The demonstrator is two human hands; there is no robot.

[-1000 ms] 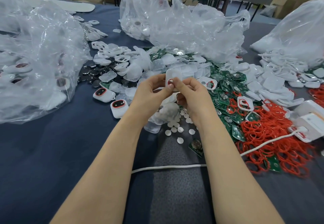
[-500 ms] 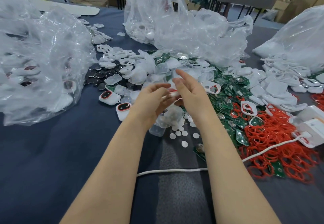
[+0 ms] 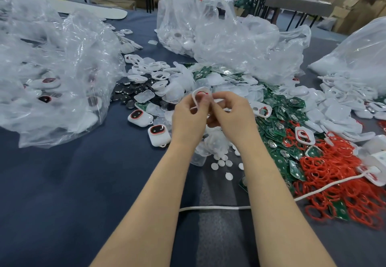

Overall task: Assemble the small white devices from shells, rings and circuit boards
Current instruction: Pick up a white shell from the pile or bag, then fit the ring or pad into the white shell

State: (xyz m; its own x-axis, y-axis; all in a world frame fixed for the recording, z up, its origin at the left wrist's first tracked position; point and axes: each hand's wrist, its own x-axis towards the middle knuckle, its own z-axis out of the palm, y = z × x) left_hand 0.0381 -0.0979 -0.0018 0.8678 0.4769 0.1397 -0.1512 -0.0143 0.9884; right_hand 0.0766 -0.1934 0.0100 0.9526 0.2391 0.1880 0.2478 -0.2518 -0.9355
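Shell (image 3: 199, 95), red ring (image 3: 202, 92) inside, pinched at centre by curled fingers of left hand (image 3: 189, 118) and right hand (image 3: 231, 114). Two finished devices (image 3: 158, 135) at 9 o'clock; boards (image 3: 279, 120) and rings (image 3: 342, 174) heaped at 4 o'clock, unused. Likely mid-unit, much left.

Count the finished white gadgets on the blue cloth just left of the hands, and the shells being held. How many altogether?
Finished gadgets: 2
Held shell: 1
Total: 3
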